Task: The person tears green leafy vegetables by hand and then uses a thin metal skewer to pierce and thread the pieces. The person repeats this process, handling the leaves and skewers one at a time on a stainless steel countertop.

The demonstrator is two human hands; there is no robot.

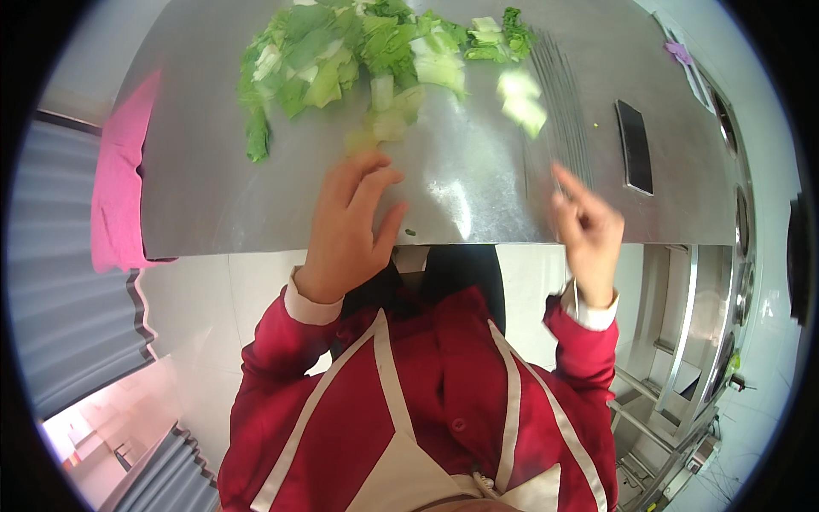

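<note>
My left hand [350, 221] is above the near part of the steel table, its fingers spread and slightly bent, holding nothing. Just beyond its fingertips lie pale, blurred leaf pieces [387, 123]. My right hand [588, 224], blurred by motion, is pinched at thumb and forefinger around what looks like a thin skewer; only a faint line of it shows. A bundle of thin grey skewers [566, 109] lies beyond that hand. Left of the bundle are blurred, pale green lettuce pieces [523, 102]; whether they touch the table cannot be told. A pile of cut lettuce [339, 48] spreads across the far side.
The steel table [192, 192] has its near edge by my body. A dark phone [634, 147] lies on its right side. Pink cloth [118, 185] hangs over the left edge. A metal frame [678, 333] stands at the right, and a corrugated grey panel [70, 256] at the left.
</note>
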